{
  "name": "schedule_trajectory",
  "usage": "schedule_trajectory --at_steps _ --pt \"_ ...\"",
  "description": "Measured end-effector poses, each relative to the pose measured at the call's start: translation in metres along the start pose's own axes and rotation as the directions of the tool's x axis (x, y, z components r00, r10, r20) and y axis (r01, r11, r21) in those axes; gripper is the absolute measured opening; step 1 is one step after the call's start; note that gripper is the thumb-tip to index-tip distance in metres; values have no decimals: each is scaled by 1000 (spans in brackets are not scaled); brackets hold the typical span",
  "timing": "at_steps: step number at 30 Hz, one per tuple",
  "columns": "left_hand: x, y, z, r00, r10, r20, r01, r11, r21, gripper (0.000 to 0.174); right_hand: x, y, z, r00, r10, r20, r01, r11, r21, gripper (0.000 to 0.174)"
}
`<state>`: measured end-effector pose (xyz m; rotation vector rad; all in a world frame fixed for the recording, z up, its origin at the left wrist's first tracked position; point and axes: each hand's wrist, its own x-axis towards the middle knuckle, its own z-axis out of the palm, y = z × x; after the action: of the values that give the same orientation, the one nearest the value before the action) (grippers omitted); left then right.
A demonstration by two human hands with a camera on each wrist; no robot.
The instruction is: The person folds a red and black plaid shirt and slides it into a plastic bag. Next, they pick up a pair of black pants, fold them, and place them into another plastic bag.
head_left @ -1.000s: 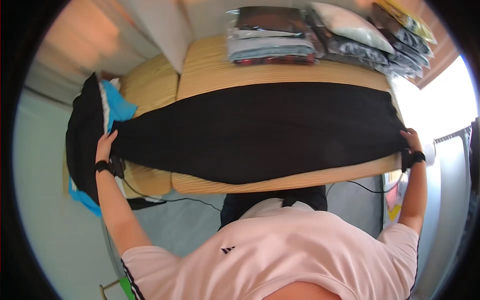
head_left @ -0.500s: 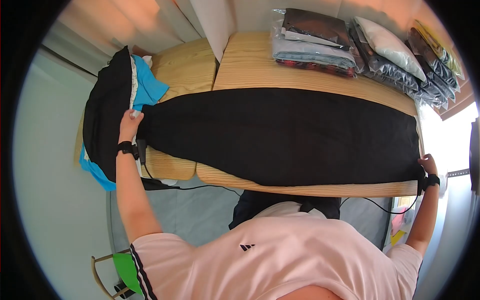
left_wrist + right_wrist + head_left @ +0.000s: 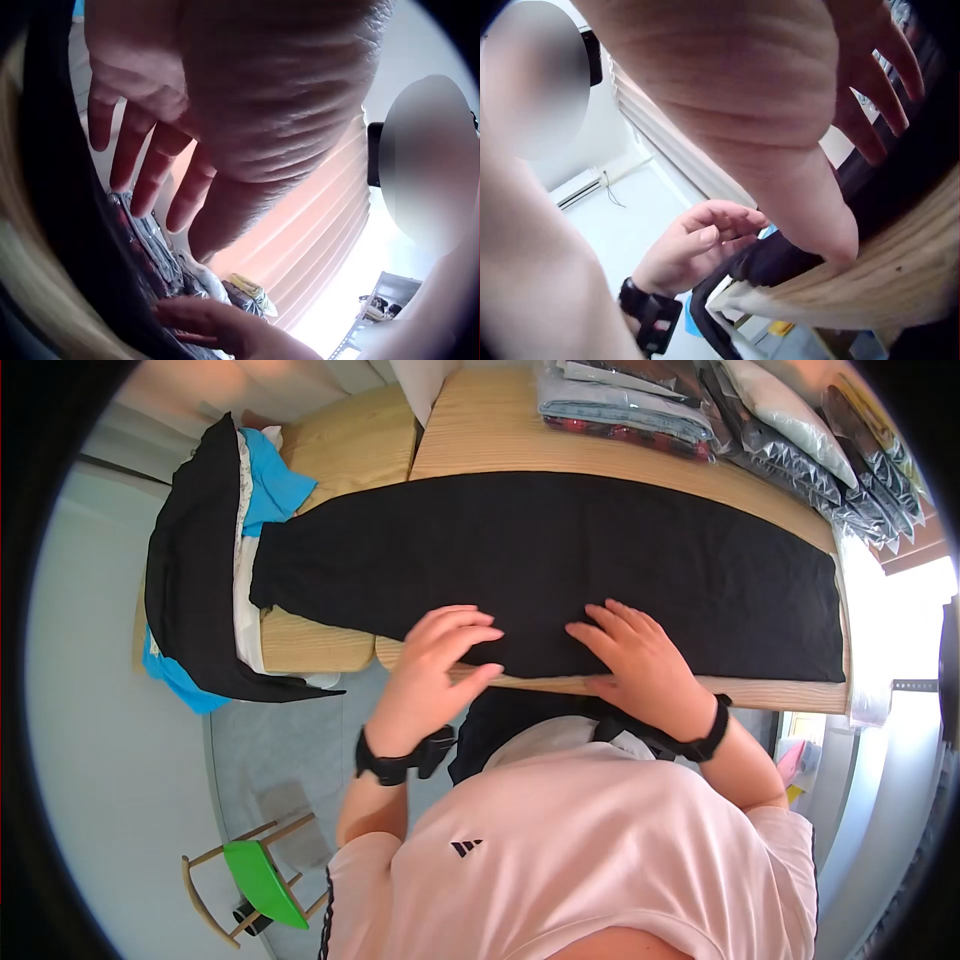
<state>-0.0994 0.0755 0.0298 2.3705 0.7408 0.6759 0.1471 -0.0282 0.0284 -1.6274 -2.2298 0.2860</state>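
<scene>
The person's left hand (image 3: pixel 425 675) had its fingers a little bent and parted, with nothing between them; the right hand (image 3: pixel 645 665) had its fingers spread, likewise gripping nothing. Whether any fingertip touched the fabric could not be told. The long black cloth (image 3: pixel 560 550) lay flat just beyond both hands, its near edge running under or just below the fingers, its narrower end out to the left of the left hand and its wider end out to the right of the right hand. It rested on a wooden table (image 3: pixel 480 430) whose bare top showed past the cloth, farther from the hands.

The cloth looked soft and limp, probably light for its length and in no way fragile, though likely to sag or crease if lifted from one point only. The corners at the two short ends, well out to either side of the hands, seemed the surest places to take hold, one hand to each end.

Counted, there was one long black cloth between two hands, two black wrist straps (image 3: pixel 710 735), one on each wrist, and one green-seated chair (image 3: pixel 265 880) behind and left of the left hand. Well left of that hand lay one black garment (image 3: pixel 195 560) over blue fabric (image 3: pixel 270 485), possibly one piece or two. Beyond the right hand, one white packet (image 3: pixel 785 415) showed among bagged clothes (image 3: pixel 625 415) too crowded to count
</scene>
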Motion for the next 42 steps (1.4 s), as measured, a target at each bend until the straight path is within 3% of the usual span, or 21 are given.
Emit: schedule_trajectory --at_steps 2,3,5,6,8,9,11,15,18,20,21,23,25,27,31,33,37,40,42 --pt "-2 7 19 1000 -17 13 17 1000 4 43 9 6 11 995 62 -74 -64 997 -37 52" --pt "-2 12 26 1000 -16 16 16 1000 2 43 13 11 11 989 86 -121 -87 996 -2 36" --pt "3 21 37 997 -74 -19 76 990 123 51 22 16 1 982 187 -20 -185 980 77 16" --pt "5 19 43 999 -45 -19 48 981 188 58 25 19 -1 981 192 -23 -190 979 72 16" --pt "10 19 53 997 -64 -49 73 973 220 57 28 23 -8 984 160 76 -164 985 48 14" --pt "14 19 58 993 -90 -80 108 961 255 57 28 27 -7 984 161 71 -164 986 42 14" --pt "18 20 65 990 -105 -91 126 953 275 56 27 32 0 999 20 -33 -17 997 78 9" --pt "20 26 69 992 -80 -97 111 922 372 49 27 32 -1 991 132 15 -132 990 56 9" --pt "17 25 74 990 -27 -135 81 909 408 42 26 26 -4 988 137 -68 -133 989 61 15" --pt "14 15 76 989 -22 -148 77 922 380 38 23 13 -20 974 194 117 -208 971 121 24" --pt "14 12 76 986 -18 -165 75 934 350 34 21 14 -15 974 195 115 -209 970 123 24" --pt "15 14 73 981 -60 -186 114 949 293 32 18 13 -6 996 77 34 -77 997 -17 32" --pt "16 18 70 973 -107 -206 155 960 234 30 16 12 0 989 112 101 -109 993 -36 32" --pt "18 22 71 955 -4 -295 102 943 317 27 15 14 9 998 49 -32 -53 984 -170 28" --pt "20 20 73 951 15 -307 119 903 413 29 16 22 9 994 111 1 -109 982 -151 26" --pt "18 14 73 938 -26 -344 206 842 499 34 17 22 3 991 130 13 -128 984 -128 20" --pt "7 9 42 926 -66 -371 258 828 498 35 12 29 10 997 75 -28 -78 987 -141 24" --pt "-10 -4 9 934 -41 -355 214 859 465 30 10 34 15 998 19 -67 -33 977 -212 24" --pt "-14 -9 -6 929 29 -370 146 888 436 25 8 35 17 983 -61 -175 20 974 -224 19"
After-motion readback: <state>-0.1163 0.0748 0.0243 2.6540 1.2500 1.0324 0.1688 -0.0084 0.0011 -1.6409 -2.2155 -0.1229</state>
